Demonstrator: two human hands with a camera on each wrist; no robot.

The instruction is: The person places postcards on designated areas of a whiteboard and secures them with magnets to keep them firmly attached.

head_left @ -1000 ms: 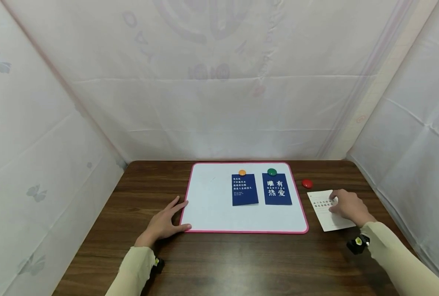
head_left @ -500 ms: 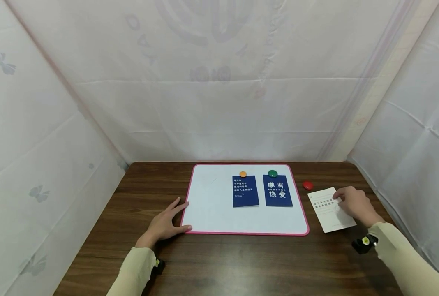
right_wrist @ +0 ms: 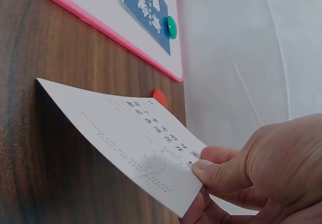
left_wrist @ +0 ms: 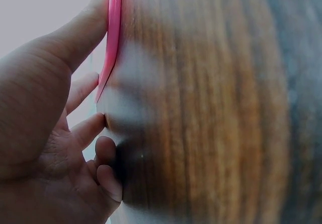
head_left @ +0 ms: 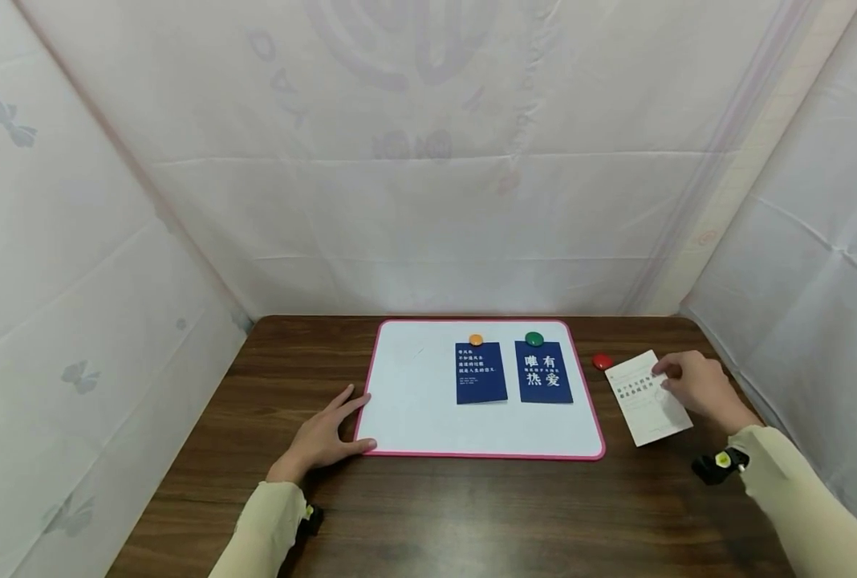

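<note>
White card (head_left: 648,397), one, now lifted in the right grip's (head_left: 696,385) pinch; two blue cards (head_left: 481,372), three magnets (head_left: 602,361); left grip (head_left: 323,437) flat, fingers straight, on whiteboard (head_left: 414,401) edge.

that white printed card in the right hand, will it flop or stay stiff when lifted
The white printed paper card probably stays fairly stiff: pinched at one corner by the right hand, it looks almost flat with one end raised off the brown wooden table. It seems thin and light, so likely easily creased.

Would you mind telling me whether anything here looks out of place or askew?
The white card lies off the whiteboard, askew and lifted at one edge, pinched by the right hand. The red magnet sits loose on the table.
</note>
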